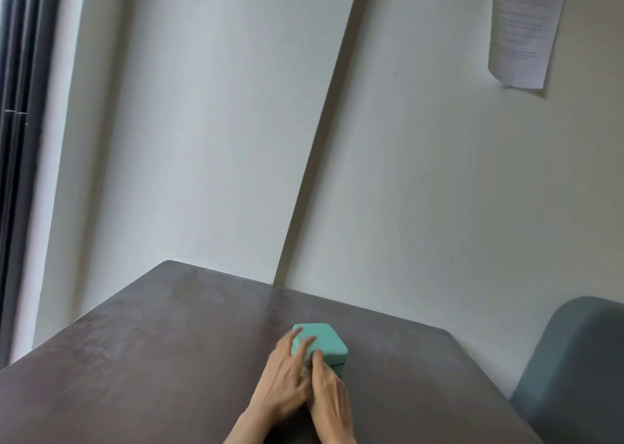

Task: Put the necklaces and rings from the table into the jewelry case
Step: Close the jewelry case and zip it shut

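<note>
Teal jewelry case (324,340) half-hidden behind both hands.

Plain off-white walls (219,122) meeting in a corner, dark curtain (20,139) far left, a curling printed sheet (526,28) stuck up top right — dark brown table (152,359), grey-blue chair (580,369) beside it.

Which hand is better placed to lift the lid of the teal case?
Probably the left hand: its fingers rest on the jewelry case lid. The right hand sits at its near side.
</note>
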A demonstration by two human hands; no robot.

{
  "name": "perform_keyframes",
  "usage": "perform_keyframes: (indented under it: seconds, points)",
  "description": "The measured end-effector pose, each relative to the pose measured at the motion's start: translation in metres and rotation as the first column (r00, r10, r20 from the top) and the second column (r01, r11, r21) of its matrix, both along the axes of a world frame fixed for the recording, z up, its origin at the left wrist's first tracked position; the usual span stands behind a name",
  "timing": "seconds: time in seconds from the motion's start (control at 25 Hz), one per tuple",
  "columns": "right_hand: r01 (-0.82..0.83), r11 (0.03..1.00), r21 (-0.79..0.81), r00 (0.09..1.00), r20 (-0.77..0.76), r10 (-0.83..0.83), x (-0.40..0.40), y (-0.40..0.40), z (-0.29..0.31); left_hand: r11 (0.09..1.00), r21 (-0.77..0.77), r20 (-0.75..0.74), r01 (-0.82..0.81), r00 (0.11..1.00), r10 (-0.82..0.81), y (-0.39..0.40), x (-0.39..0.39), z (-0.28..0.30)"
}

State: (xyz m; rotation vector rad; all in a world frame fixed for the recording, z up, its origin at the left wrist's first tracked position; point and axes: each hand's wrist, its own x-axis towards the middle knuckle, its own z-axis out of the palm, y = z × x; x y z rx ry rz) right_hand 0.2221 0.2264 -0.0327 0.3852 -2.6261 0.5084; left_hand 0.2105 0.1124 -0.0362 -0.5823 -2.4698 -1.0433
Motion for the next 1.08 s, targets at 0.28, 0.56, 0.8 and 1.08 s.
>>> perform_keyframes:
  seconds: [0.28, 0.56, 0.8, 1.08]
  points:
    - [0.377, 0.916, -0.138, 0.926, 0.077, -0.369, 0.008, 0.025, -0.001, 0.980, -0.196, 0.104, -0.043, 0.992, 0.065, 0.006, -0.001, 0.004]
    - [0.450, 0.873, -0.187, 0.890, 0.177, -0.421, -0.019, 0.049, 0.006, 0.928, -0.336, -0.161, -0.161, 0.981, 0.112, 0.012, -0.009, 0.006]
    - [0.303, 0.920, -0.248, 0.953, 0.111, -0.283, 0.007, 0.040, 0.008, 0.848, -0.471, -0.269, -0.244, 0.955, 0.125, 0.013, -0.009, 0.011]
    - [0.304, 0.945, -0.123, 0.953, 0.045, -0.301, 0.014, 0.048, 0.007, 0.870, -0.447, -0.132, -0.206, 0.978, 0.163, 0.016, -0.008, 0.008]
